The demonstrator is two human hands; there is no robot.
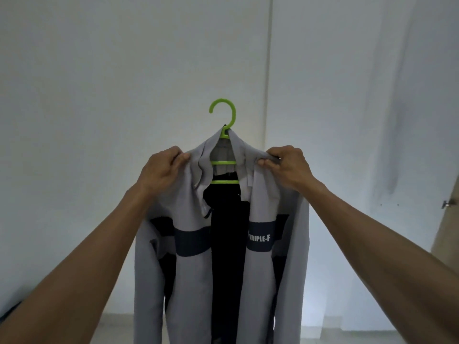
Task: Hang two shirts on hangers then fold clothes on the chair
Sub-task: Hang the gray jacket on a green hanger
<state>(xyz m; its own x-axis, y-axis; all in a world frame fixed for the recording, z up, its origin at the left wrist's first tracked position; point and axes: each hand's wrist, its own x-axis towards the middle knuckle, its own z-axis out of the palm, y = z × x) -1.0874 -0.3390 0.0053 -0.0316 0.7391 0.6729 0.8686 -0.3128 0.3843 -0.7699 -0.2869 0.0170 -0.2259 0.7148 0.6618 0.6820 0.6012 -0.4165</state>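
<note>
A grey shirt (191, 281) with dark bands and the lettering "TRIPLE-F" hangs open-fronted on a bright green hanger (224, 120), held up in front of a white wall. The hanger's hook sticks up free above the collar, and two green bars show in the neck opening. My left hand (162, 167) pinches the shirt's left shoulder. My right hand (285, 165) pinches the right shoulder fabric. The hanger's arms are hidden under the cloth. The chair and other clothes are out of view.
A white wall (124, 70) fills the background, with a vertical seam (268, 70) right of centre. A wooden door edge with a metal fitting (447, 203) shows at the far right. Pale floor tiles (347, 328) lie below.
</note>
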